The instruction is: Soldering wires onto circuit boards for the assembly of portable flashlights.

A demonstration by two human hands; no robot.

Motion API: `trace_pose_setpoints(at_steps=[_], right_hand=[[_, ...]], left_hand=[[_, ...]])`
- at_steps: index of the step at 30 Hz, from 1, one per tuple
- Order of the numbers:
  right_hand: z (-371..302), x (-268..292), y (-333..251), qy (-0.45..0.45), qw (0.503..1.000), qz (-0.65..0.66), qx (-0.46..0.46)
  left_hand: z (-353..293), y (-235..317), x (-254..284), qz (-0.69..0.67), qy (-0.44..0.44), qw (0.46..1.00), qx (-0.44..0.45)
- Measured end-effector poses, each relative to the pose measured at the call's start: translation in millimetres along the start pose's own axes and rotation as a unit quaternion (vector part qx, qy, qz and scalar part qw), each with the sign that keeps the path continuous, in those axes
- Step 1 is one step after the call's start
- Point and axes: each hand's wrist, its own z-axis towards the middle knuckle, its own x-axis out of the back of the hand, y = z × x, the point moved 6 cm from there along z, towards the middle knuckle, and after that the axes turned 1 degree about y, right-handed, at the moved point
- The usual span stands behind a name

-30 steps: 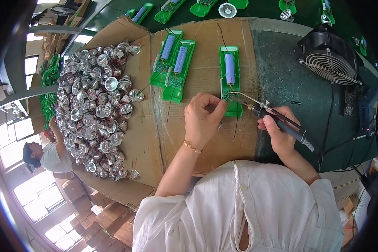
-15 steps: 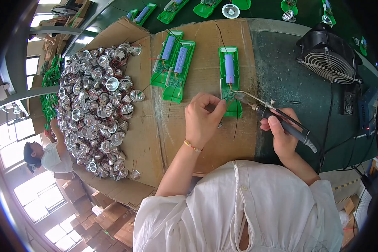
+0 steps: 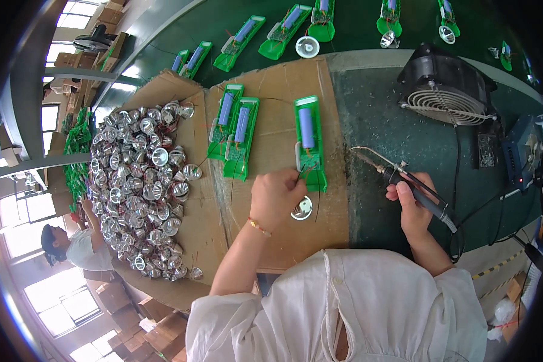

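Observation:
My right hand (image 3: 413, 202) is wrapped around the dark handle of a soldering iron (image 3: 419, 194). A thin metal tube runs along the iron, and its tip points left, apart from the work. In front of me lies a green plastic housing (image 3: 321, 181) with a purple battery cell (image 3: 306, 128) and a small circuit board (image 3: 309, 161). My left hand (image 3: 277, 196) is closed in a pinch on a thin wire at the board's left edge; the fingers partly hide it. A silver reflector cup (image 3: 301, 208) rests beside that hand, below the housing.
Many reflector cups (image 3: 142, 187) are heaped on cardboard (image 3: 208, 241) at left. Two green housings (image 3: 241, 139) lie between heap and hand. A black fan (image 3: 446, 90) and blue powered box (image 3: 522, 151) stand right. More housings (image 3: 240, 42) line the far side. A person (image 3: 81, 241) works at far left.
The soldering iron has pulled back from the circuit board to the right. My left hand remains pinched by the board, and the reflector cup below it now shows. The whole view has shifted.

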Motion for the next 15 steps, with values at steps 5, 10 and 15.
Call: trace_pose_setpoints(at_steps=[5,10,15], right_hand=[[2.3,10.6,9.5,0.018,0.999,0.032,-0.036],[1.0,5.3,10.9,0.019,0.999,0.034,-0.038],[5.5,10.3,12.4,0.020,0.998,0.030,-0.048]], left_hand=[[107.9,70.0,-3.8,0.066,0.024,0.989,-0.131],[234.2,103.2,17.3,0.013,0.223,0.940,-0.256],[246.0,61.4,53.9,0.142,0.177,0.968,-0.102]])
